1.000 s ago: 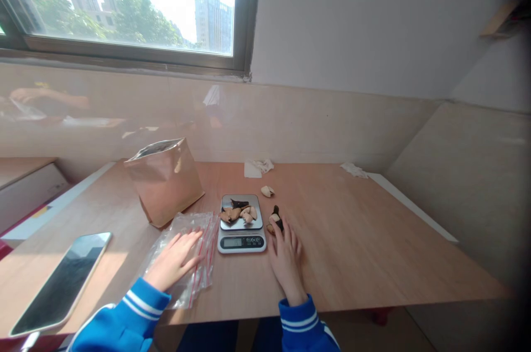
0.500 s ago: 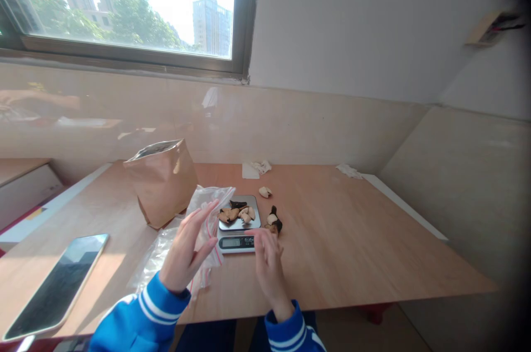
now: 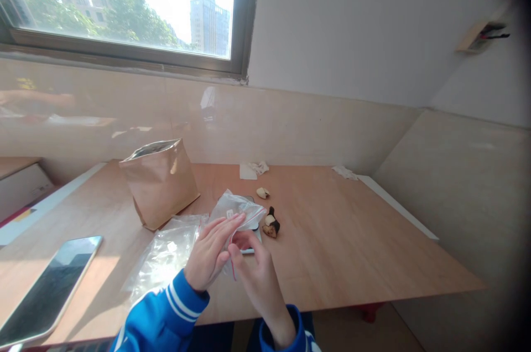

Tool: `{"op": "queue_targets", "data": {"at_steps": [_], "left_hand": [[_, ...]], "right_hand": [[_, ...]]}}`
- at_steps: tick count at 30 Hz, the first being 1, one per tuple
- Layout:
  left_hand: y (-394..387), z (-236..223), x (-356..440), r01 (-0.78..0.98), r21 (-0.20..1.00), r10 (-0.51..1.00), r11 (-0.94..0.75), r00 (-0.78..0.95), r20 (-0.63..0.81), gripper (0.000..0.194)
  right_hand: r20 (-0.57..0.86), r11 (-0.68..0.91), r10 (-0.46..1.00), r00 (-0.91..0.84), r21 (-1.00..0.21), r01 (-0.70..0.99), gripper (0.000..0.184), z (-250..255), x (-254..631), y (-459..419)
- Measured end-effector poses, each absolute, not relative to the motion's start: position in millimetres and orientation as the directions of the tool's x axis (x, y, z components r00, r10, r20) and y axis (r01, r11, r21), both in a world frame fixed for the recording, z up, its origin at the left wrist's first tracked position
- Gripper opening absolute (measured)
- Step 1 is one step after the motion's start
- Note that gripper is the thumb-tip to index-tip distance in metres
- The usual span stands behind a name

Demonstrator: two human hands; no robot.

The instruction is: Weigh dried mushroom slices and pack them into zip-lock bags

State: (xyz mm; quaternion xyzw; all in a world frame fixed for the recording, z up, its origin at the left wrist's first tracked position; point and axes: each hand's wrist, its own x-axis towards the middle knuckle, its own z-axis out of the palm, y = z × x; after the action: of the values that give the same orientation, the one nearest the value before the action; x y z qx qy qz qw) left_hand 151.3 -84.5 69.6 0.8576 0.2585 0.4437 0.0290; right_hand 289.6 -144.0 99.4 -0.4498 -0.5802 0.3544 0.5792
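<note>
My left hand (image 3: 209, 255) is stretched out nearly flat, fingers straight, against a clear zip-lock bag (image 3: 232, 208) with a red seal strip. Whether its fingertips are inside the bag or only on it I cannot tell. My right hand (image 3: 255, 266) curls its thumb and fingers at the bag's edge by the red strip. Beneath both, the bag and hands cover most of a kitchen scale (image 3: 258, 233), hiding its display and the pieces on it. Right of the scale lie dried mushroom-like pieces (image 3: 271, 224), dark and cream, and one pale piece (image 3: 263, 192) farther back.
A brown paper bag (image 3: 160, 186) stands open at the back left. More clear plastic bags (image 3: 166, 258) lie flat beside my left sleeve. At the far left is a phone (image 3: 50, 288). Crumpled white tissues (image 3: 259, 167) and another scrap (image 3: 345, 172) rest along the wall.
The plastic bag has moved right, over the scale, with my left hand. My right hand has come to the bag's edge and its fingers have curled. The mushroom-like pieces on the scale are now covered.
</note>
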Motion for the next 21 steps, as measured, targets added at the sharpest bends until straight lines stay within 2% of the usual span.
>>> {"op": "queue_targets", "data": {"at_steps": [7,12,17,19,21], "left_hand": [[-80,70,145,0.468,0.115,0.388,-0.876,0.543,0.745,0.052],[-81,67,144,0.443,0.121,0.356,-0.888,0.499,0.790,0.048],[-85,64,145,0.419,0.214,0.403,-0.882,0.439,0.803,0.043],[-87,67,145,0.437,0.317,0.488,-0.842,0.363,0.794,0.038],[-87,72,143,0.466,0.489,0.614,-0.737,0.161,0.772,0.033]], "right_hand": [[0.319,0.298,0.931,0.177,-0.945,0.131,0.019,95,283,-142],[0.273,0.259,0.946,0.174,-0.961,0.101,0.021,88,287,-138],[0.272,0.265,0.953,0.133,-0.962,0.069,0.018,85,289,-138],[0.257,0.248,0.957,0.137,-0.965,0.084,0.019,82,292,-137],[0.232,0.216,0.958,0.166,-0.970,0.110,0.022,77,296,-134]]}}
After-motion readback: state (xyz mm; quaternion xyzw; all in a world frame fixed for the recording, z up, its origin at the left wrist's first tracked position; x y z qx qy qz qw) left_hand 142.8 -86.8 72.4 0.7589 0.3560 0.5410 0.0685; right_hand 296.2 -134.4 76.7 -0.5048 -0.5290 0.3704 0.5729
